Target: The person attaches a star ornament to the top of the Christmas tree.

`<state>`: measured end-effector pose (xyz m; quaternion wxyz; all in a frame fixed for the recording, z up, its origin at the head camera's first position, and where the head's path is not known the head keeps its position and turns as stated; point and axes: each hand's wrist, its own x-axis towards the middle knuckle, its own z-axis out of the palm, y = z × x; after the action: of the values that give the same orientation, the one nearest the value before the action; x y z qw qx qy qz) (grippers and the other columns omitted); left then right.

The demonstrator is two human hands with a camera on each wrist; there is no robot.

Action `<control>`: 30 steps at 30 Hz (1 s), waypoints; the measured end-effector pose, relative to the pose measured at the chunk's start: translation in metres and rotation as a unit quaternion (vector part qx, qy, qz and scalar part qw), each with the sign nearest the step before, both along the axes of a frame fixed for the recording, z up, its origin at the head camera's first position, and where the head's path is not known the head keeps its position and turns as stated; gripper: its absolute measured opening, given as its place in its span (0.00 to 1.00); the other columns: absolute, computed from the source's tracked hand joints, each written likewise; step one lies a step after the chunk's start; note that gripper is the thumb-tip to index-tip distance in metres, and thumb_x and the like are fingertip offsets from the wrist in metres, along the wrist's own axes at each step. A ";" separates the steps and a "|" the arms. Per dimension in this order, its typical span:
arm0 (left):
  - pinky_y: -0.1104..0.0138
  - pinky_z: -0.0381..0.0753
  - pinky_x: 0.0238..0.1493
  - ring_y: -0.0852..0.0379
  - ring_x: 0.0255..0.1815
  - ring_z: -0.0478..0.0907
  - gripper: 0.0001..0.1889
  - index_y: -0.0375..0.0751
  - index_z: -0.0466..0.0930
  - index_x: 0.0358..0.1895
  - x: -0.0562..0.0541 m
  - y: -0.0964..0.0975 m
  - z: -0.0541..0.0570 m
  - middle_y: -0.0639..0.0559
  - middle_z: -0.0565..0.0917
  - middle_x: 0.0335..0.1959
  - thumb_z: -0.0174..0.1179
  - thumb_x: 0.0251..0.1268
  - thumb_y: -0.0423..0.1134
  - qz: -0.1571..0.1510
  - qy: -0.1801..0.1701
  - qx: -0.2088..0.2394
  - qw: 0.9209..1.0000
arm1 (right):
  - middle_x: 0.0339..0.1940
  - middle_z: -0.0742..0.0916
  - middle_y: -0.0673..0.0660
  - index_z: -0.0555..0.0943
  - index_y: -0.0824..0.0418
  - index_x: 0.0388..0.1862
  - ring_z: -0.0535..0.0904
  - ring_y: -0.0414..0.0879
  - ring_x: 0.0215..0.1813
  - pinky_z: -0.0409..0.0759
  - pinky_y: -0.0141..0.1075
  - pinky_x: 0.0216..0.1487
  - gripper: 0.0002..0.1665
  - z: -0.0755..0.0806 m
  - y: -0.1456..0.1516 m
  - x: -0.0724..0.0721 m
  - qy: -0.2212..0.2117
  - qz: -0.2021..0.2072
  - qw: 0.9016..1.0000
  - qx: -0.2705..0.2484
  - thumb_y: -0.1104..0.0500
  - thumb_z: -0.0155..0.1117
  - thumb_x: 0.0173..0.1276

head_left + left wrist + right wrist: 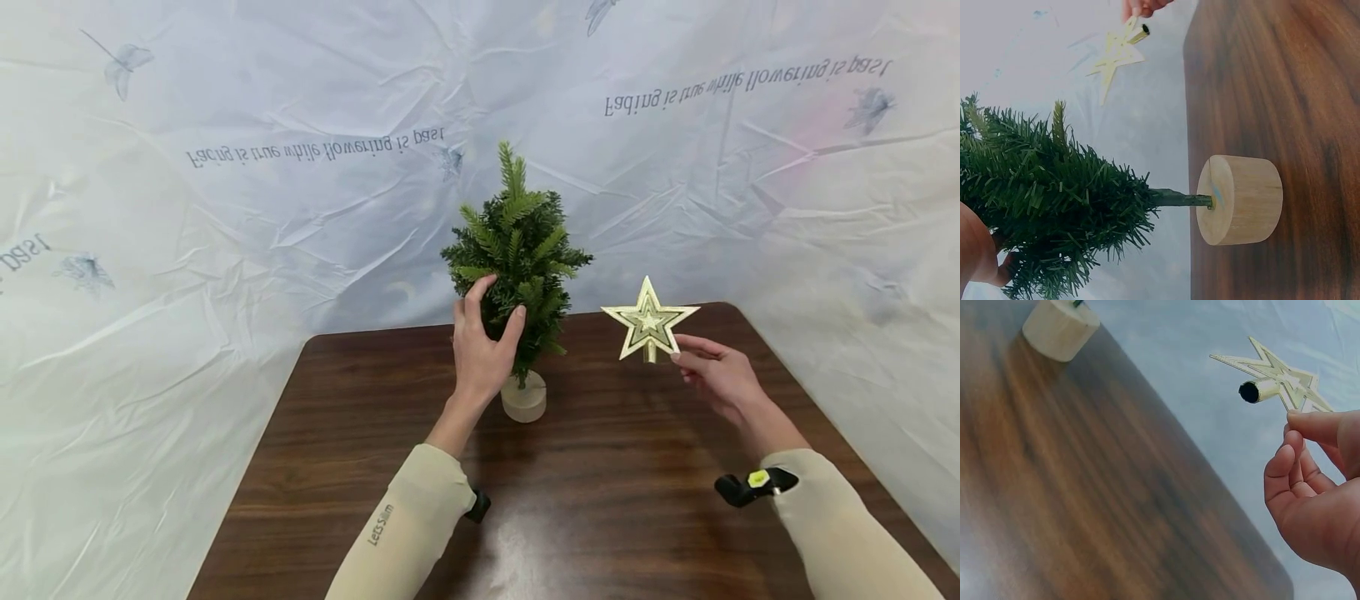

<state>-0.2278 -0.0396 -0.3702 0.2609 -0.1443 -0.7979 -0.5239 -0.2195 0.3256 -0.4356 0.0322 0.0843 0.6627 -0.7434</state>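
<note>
A small artificial Christmas tree (525, 225) stands upright on its round wooden base (524, 402) toward the back of the table. My left hand (482, 350) grips it from the front left, thumb and fingers curved around the green branches; some fingertips are hidden in the foliage. To the right of the tree, my right hand (723, 379) pinches a gold star tree topper (649, 321) by its lower right point, between thumb and fingers. The star is held up above the table, apart from the tree. Its hollow socket (1261, 391) shows a dark round opening in the right wrist view.
The dark wood-grain table (360, 467) has its far edge just behind the tree. A wrinkled pale sheet (337, 233) with printed lettering hangs behind and at both sides. Black wrist cameras sit at both cuffs, the right one (753, 486) with a yellow mark.
</note>
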 end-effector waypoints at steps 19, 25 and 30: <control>0.35 0.75 0.58 0.33 0.64 0.75 0.30 0.60 0.63 0.78 0.004 0.002 0.001 0.40 0.65 0.77 0.60 0.78 0.52 0.004 -0.005 0.003 1.000 | 0.28 0.88 0.47 0.92 0.50 0.50 0.71 0.41 0.25 0.69 0.33 0.27 0.20 0.061 -0.017 -0.013 0.081 0.019 0.988 -0.128 0.73 0.66 0.74; 0.35 0.75 0.59 0.32 0.66 0.75 0.30 0.60 0.63 0.79 0.004 0.003 0.001 0.40 0.65 0.77 0.60 0.78 0.52 0.003 -0.011 0.003 1.000 | 0.26 0.87 0.50 0.92 0.54 0.49 0.69 0.42 0.22 0.68 0.32 0.26 0.23 0.079 -0.023 -0.016 0.104 0.036 0.978 -0.178 0.77 0.60 0.74; 0.34 0.76 0.59 0.31 0.65 0.75 0.30 0.61 0.63 0.79 0.005 0.003 0.001 0.40 0.64 0.77 0.60 0.78 0.53 0.003 -0.015 0.004 1.000 | 0.27 0.87 0.51 0.92 0.55 0.49 0.69 0.43 0.21 0.69 0.33 0.26 0.22 0.093 -0.027 -0.016 0.110 0.035 0.976 -0.182 0.77 0.61 0.74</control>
<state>-0.2233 -0.0365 -0.3692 0.2511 -0.1328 -0.8001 -0.5283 -0.2356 0.2986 -0.3429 -0.0004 -0.0284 0.5180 -0.8549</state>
